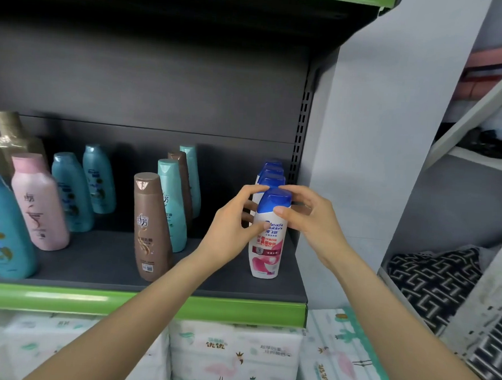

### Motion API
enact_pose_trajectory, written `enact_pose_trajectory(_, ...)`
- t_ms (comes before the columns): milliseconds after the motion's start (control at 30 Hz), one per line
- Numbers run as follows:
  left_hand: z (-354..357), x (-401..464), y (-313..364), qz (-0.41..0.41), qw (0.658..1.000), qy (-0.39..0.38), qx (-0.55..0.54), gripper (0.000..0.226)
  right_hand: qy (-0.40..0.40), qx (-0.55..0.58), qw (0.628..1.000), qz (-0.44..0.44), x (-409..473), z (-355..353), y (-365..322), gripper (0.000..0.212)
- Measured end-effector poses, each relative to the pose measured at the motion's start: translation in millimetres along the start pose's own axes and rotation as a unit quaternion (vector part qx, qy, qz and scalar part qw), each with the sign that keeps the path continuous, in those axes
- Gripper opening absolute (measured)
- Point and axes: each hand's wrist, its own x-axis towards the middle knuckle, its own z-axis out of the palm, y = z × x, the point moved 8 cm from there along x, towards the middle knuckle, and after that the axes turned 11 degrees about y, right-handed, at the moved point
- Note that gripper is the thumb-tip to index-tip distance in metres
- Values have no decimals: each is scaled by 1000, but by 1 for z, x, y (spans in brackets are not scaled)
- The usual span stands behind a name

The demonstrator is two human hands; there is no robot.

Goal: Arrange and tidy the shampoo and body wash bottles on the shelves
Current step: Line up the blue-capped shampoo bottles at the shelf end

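Note:
A white shampoo bottle [265, 249] with a blue cap and pink label stands at the front of a row of matching blue-capped bottles [271, 172] at the right end of the dark shelf [98, 264]. My left hand [235, 227] holds its left side, thumb on the label and fingers curled round behind. My right hand [310, 217] holds its right side, thumb at the base of the cap. Left of it stand two brown bottles [150, 227] and two teal bottles [171, 205] in a slanted line.
Further left stand a pink bottle [39, 203], several blue-teal bottles [76, 192] and a gold one [7, 136]. The shelf has a green front lip [61, 298]. Tissue packs [233, 356] lie below. A grey side panel [379, 139] bounds the shelf on the right.

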Motion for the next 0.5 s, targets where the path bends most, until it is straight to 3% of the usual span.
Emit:
enact_pose_trajectory(167, -4, 4, -2, -35, 999, -25, -14, 54, -4, 3, 1000, 15, 0, -5, -6, 27)
enact_pose_trajectory(300, -24, 24, -5, -80, 995, 27, -49, 33, 76, 10, 996, 41, 20, -22, -11, 19)
enact_pose_trajectory(400, -31, 45, -5, -70, 995, 66, -23, 20, 86, -39, 995, 24, 40, -23, -12, 16)
enact_pose_trajectory(500, -19, 65, -11, -76, 996, 51, 20, 22, 66, -88, 994, 22, 57, -16, -7, 21)
